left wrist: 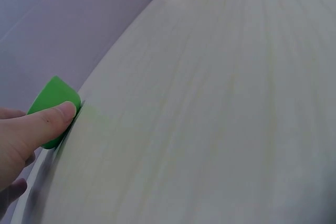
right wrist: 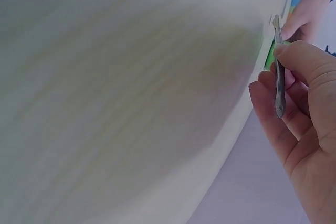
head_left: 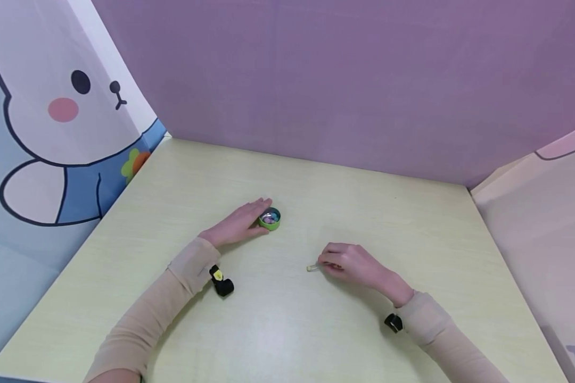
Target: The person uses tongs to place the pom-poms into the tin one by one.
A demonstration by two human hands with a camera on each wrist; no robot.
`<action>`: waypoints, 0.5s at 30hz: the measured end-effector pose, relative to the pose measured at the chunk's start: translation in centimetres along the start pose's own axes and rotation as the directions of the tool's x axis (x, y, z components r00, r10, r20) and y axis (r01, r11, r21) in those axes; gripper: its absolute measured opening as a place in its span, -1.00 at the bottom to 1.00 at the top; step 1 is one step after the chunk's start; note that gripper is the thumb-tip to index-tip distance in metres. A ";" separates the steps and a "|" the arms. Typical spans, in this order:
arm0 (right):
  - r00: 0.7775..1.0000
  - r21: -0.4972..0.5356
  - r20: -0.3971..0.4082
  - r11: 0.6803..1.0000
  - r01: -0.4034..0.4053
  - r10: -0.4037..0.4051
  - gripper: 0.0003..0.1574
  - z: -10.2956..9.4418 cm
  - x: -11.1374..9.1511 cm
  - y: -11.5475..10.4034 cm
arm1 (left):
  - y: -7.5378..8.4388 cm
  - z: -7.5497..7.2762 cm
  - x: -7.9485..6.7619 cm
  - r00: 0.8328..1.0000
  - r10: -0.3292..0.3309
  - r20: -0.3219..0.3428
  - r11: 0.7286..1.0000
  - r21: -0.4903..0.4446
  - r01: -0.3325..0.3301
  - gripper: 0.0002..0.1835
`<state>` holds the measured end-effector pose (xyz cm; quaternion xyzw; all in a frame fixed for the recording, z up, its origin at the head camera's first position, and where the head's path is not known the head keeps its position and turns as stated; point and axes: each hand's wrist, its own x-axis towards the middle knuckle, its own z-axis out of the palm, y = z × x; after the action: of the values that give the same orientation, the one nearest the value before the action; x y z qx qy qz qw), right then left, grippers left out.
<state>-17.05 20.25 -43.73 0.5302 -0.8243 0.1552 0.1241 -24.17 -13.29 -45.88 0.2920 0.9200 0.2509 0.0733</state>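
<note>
A small round green tin [head_left: 271,226] stands on the table with several pink and blue bits inside. My left hand [head_left: 239,222] holds it from the left, thumb on the near side and fingers on the far side. In the left wrist view the thumb lies against the green wall of the tin [left wrist: 51,95]. Nearer and to the right, my right hand [head_left: 352,264] pinches metal tweezers [right wrist: 280,90] between thumb and fingers. The tips point left toward the tin. At them sits a small pale yellow piece [right wrist: 275,23], with something clear around it that I cannot make out.
Both hands are over a pale wooden table [head_left: 278,330]. A purple wall panel [head_left: 340,90] rises behind its far edge, and printed side panels stand left and right. Each wrist carries a small black camera [head_left: 222,284].
</note>
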 end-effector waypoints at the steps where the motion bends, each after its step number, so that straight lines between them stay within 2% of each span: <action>1: 1.000 0.001 0.001 1.000 -0.002 0.002 -0.77 0.0 0.0 0.0 | 0.0 0.0 0.0 1.000 0.001 -0.001 1.000 0.000 -0.001 -0.11; 9: 1.000 0.005 -0.002 1.000 -0.016 0.016 -0.78 -0.4 0.8 0.3 | -0.1 0.0 0.1 1.000 0.001 0.001 1.000 -0.008 -0.001 -0.11; 15: 1.000 0.016 -0.023 1.000 -0.020 0.021 -0.80 -1.1 2.4 1.0 | -0.1 0.0 0.1 1.000 0.001 -0.001 1.000 -0.013 -0.001 -0.11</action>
<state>-18.89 19.07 -41.92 0.5209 -0.8269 0.1691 0.1276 -24.29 -13.29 -45.97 0.2920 0.9182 0.2569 0.0746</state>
